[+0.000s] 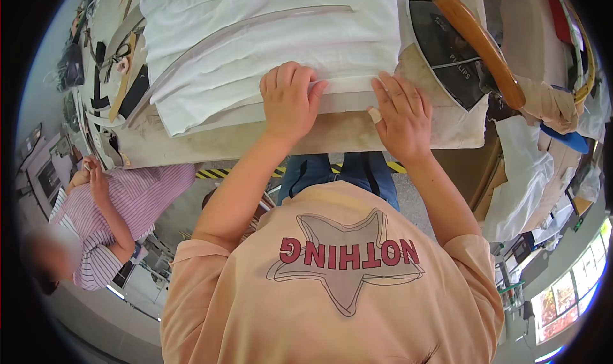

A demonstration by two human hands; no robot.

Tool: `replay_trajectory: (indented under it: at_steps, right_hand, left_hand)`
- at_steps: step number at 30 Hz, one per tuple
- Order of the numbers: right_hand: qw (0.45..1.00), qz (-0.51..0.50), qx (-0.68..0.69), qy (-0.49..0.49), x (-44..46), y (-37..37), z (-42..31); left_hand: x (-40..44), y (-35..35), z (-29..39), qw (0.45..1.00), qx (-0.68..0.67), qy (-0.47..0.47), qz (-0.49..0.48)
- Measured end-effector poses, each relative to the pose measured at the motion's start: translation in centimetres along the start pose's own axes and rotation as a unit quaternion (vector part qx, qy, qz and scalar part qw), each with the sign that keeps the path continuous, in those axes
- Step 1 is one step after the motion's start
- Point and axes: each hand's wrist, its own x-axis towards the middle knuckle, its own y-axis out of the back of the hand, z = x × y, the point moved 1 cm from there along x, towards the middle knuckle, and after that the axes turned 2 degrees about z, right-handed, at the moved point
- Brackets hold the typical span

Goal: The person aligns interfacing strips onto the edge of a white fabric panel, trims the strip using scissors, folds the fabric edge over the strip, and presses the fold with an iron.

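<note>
A white cloth [268, 38], rumpled into soft folds, lies over the work table. My left hand [290, 102] grips its near edge, fingers bent over the fabric and thumb to the right. My right hand [403, 115] lies flat at the cloth's near right corner, fingers stretched out, with a pale band around one digit. A long, thin, curved grey strip [255, 21] crosses the cloth. An iron [454, 51] with a wooden handle rests right of the cloth, beyond my right hand.
Tools, including scissors [121, 52] and dark and tan strips, lie at the table's left. A co-worker in a striped apron [137, 195] stands to the left. Wrapped material [520, 166] hangs at the right. The table's padded edge [357, 131] faces me.
</note>
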Motion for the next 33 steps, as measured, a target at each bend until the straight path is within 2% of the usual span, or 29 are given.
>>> replay_trajectory:
  at_steps: [2,6,19,22,23,26,30,33]
  right_hand:
    - [1.0,0.0,-0.005,-0.001,-0.5,-0.2,-0.2]
    - [1.0,-0.025,-0.006,-0.007,-1.0,-0.3,-0.3]
    - [0.995,-0.092,-0.04,-0.021,-1.5,-0.5,-0.5]
    - [0.994,-0.094,-0.041,-0.023,-1.4,-0.4,-0.6]
    - [0.994,-0.098,-0.043,-0.024,-1.4,-0.4,-0.7]
    - [0.993,-0.106,-0.049,-0.025,-1.4,-0.4,-0.7]
    - [0.993,-0.101,-0.052,-0.017,-1.5,-0.4,-0.3]
    - [0.994,-0.093,-0.051,-0.021,-1.7,-0.1,0.2]
  left_hand:
    - [-0.2,-0.4,-0.3,0.999,0.001,-0.024,0.031]
    - [-0.2,-0.6,-0.9,0.999,-0.006,-0.034,0.034]
    - [0.1,-0.9,-1.5,0.998,0.014,-0.055,0.01]
    - [0.6,-0.6,-1.2,0.984,0.039,-0.163,0.057]
    - [0.9,-0.6,-1.3,0.984,0.039,-0.162,0.057]
    - [1.8,-0.9,-1.1,0.914,0.003,-0.406,0.003]
    - [2.6,-1.1,-1.1,0.896,-0.001,-0.441,-0.05]
    - [2.7,-1.2,-1.1,0.902,-0.008,-0.428,-0.059]
